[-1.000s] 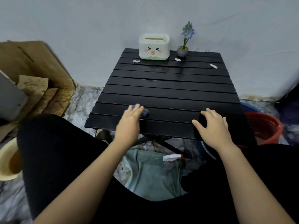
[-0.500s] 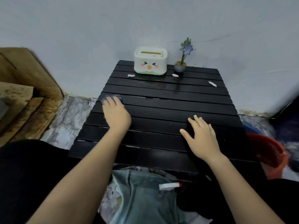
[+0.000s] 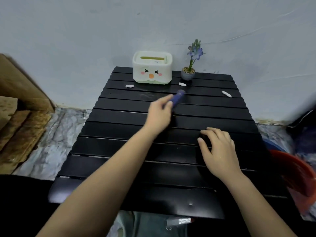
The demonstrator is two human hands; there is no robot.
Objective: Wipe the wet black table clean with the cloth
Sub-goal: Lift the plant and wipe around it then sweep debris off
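A black slatted table (image 3: 119, 151) fills the middle of the head view. My left hand (image 3: 159, 113) reaches over its far half, gripping a small blue cloth (image 3: 177, 98) that pokes out past the fingers and looks blurred. The cloth sits on the slats just in front of the tissue box. My right hand (image 3: 218, 149) lies flat on the table's near right part, fingers slightly spread, holding nothing. Faint wet streaks show on the slats near the cloth.
A white tissue box with a cartoon face (image 3: 152, 69) and a small potted flower (image 3: 189, 69) stand at the table's far edge. Three white scraps (image 3: 129, 86) (image 3: 182, 84) (image 3: 226, 94) lie nearby. A red basin (image 3: 297, 178) sits right of the table, cardboard (image 3: 18, 106) to the left.
My left hand has swept with the cloth from the table's near left, up along the left side, then rightwards to the far middle. My right hand has stayed pressed on the table.
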